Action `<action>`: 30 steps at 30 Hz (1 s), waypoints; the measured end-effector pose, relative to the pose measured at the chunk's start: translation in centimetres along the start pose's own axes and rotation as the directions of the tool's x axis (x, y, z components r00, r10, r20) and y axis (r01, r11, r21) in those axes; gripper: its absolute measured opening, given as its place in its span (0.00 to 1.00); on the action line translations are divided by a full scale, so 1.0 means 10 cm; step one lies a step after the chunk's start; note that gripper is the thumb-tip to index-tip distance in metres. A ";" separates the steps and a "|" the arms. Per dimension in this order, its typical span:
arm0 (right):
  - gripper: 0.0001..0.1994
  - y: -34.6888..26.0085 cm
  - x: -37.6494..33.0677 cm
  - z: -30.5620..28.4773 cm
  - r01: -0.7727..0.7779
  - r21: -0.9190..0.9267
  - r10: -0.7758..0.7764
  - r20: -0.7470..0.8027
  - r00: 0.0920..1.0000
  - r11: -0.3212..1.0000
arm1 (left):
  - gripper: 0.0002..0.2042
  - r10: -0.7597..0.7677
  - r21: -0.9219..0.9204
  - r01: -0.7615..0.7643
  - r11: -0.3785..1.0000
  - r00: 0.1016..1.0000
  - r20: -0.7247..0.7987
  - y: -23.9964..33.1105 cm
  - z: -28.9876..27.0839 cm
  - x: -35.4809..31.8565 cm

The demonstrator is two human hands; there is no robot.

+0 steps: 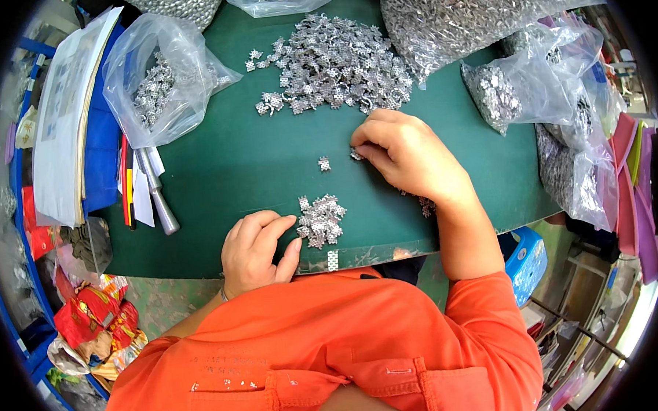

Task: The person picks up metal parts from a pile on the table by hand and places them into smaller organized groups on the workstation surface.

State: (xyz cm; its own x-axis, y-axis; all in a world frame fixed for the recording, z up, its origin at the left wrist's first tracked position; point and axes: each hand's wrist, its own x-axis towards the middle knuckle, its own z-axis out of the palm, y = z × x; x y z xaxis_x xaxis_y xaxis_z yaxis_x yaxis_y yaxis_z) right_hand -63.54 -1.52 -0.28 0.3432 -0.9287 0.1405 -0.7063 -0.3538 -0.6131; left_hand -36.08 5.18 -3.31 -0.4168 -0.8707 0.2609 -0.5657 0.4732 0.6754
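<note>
A: What do we have in our right hand (pixel 413 156)?

B: A small silver metal piece (pixel 355 154), pinched between thumb and forefinger; those fingers (pixel 368 132) are nearly together. It is on the near side of the large heap (pixel 341 65) of similar pieces. We can't tell whether it touches the green worktop (pixel 232 173).

A: And our left hand (pixel 251 247)?

B: It rests by the near edge, thumb and forefinger apart, just beside the small pile (pixel 321 222). We see nothing in its grip, but what lies under the palm is hidden. One loose piece (pixel 324 163) sits alone between pile and heap.

A: How should these handle?

B: Very light and stiff, we'd judge, and hard to break. The outlines look notched, so neighbours may snag on each other, and shiny faces could slip against our skin.

A: Where do we take hold?

B: By two opposite outer edges, with the fingertips only. A gentle squeeze should do; pressing hard on one corner could flip it away.
</note>
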 end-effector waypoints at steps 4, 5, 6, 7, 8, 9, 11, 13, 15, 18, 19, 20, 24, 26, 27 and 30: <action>0.05 0.01 -0.01 -0.02 -0.038 -0.004 0.038 -0.033 0.999 0.999 | 0.17 0.028 0.014 -0.028 1.000 1.000 0.013 -0.02 -0.01 0.00; 0.05 0.01 0.00 -0.01 -0.046 -0.040 0.044 -0.043 0.998 0.998 | 0.17 0.029 0.014 -0.029 0.999 0.999 0.014 -0.02 -0.01 0.00; 0.04 0.01 0.00 0.01 -0.056 -0.076 0.052 -0.055 0.997 0.996 | 0.17 0.032 0.015 -0.032 0.999 0.999 0.012 -0.02 -0.01 0.00; 0.04 0.02 0.00 0.02 -0.067 -0.112 0.060 -0.067 0.996 0.992 | 0.17 0.035 0.017 -0.036 0.999 0.999 0.009 -0.03 -0.01 0.00; 0.04 0.05 0.00 0.02 -0.057 -0.085 0.049 -0.088 0.995 0.995 | 0.17 0.039 0.018 -0.039 0.999 0.999 0.007 -0.03 -0.01 0.00; 0.04 0.08 0.00 0.01 -0.043 -0.059 0.037 -0.108 0.994 0.997 | 0.17 0.040 0.018 -0.040 0.999 0.999 0.007 -0.03 -0.01 0.00; 0.05 0.13 -0.01 -0.04 -0.034 -0.032 0.029 -0.136 0.990 0.999 | 0.17 0.041 0.017 -0.041 0.999 0.999 0.006 -0.03 -0.01 0.00; 0.06 0.14 -0.02 -0.10 -0.042 -0.025 0.038 -0.152 0.988 0.999 | 0.17 0.041 0.017 -0.041 0.999 0.999 0.009 -0.03 -0.01 0.00; 0.05 0.10 -0.01 -0.06 0.017 -0.039 -0.022 -0.126 0.992 0.999 | 0.17 0.041 0.016 -0.041 0.999 0.999 0.010 -0.03 -0.01 0.00; 0.03 0.06 -0.02 -0.06 0.002 -0.072 -0.001 0.008 1.000 0.997 | 0.17 0.024 0.010 -0.024 1.000 1.000 0.009 -0.02 0.00 0.00; 0.03 0.09 -0.02 -0.14 -0.011 -0.042 0.012 0.017 1.000 0.999 | 0.17 0.008 0.007 -0.008 1.000 1.000 0.009 -0.01 0.00 -0.01; 0.02 0.13 -0.04 -0.23 -0.024 -0.013 0.025 0.026 0.999 1.000 | 0.18 -0.008 0.003 0.008 1.000 1.000 0.008 -0.01 0.00 -0.01; 0.04 0.27 -0.23 -0.56 -0.110 0.115 0.082 0.223 0.971 0.987 | 0.19 0.001 -0.007 -0.001 1.000 1.000 0.009 -0.01 -0.01 -0.02; 0.04 0.29 -0.23 -0.55 -0.068 0.112 0.044 0.204 0.978 0.991 | 0.19 -0.002 -0.004 0.002 1.000 1.000 0.004 -0.01 0.01 -0.02; 0.04 0.27 -0.20 -0.51 -0.028 0.088 0.015 0.148 0.989 0.996 | 0.19 -0.003 0.002 0.003 1.000 1.000 0.004 -0.01 0.00 -0.02; 0.05 0.17 -0.11 -0.33 0.020 0.042 -0.022 0.050 0.999 0.999 | 0.18 -0.017 0.006 0.017 1.000 1.000 0.010 0.00 0.00 -0.01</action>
State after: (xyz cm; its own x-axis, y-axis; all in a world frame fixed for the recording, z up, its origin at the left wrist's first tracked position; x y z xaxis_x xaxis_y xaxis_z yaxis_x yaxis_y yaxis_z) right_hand -67.15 -1.49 1.04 0.3891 -0.9140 0.1147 -0.6727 -0.3670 -0.6425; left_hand -36.01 5.30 -3.36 -0.4138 -0.8775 0.2423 -0.5773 0.4587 0.6755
